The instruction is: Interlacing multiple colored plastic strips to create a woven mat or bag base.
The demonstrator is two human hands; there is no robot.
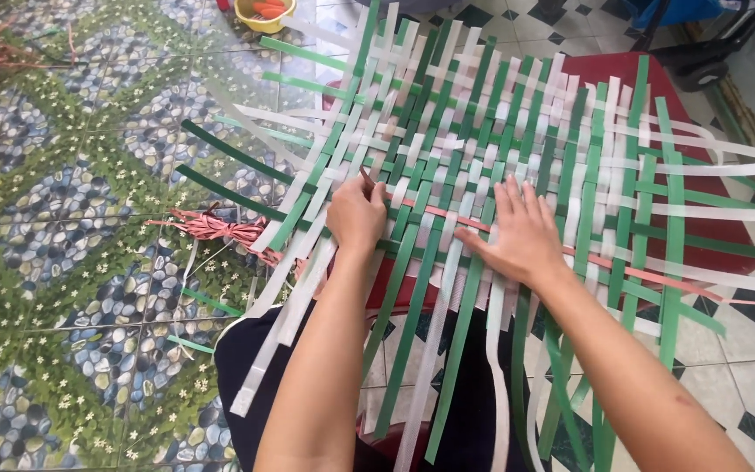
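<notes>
Floor was pebble-and-flower patterned tile [71,262], with a red stool [701,114] under the work. Woven mat [500,149] of green and white strips filled the middle. Left hand [355,214] was pinching a pink strip [456,218] at its 3 o'clock end; right hand [521,236] lay flat, fingers spread, pressing the weave. Yellow bowl [264,13] sat at 11 o'clock.

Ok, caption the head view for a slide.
Left hand pinches a pink plastic strip into a green-and-white woven strap mat; right hand lies flat on it.
</notes>
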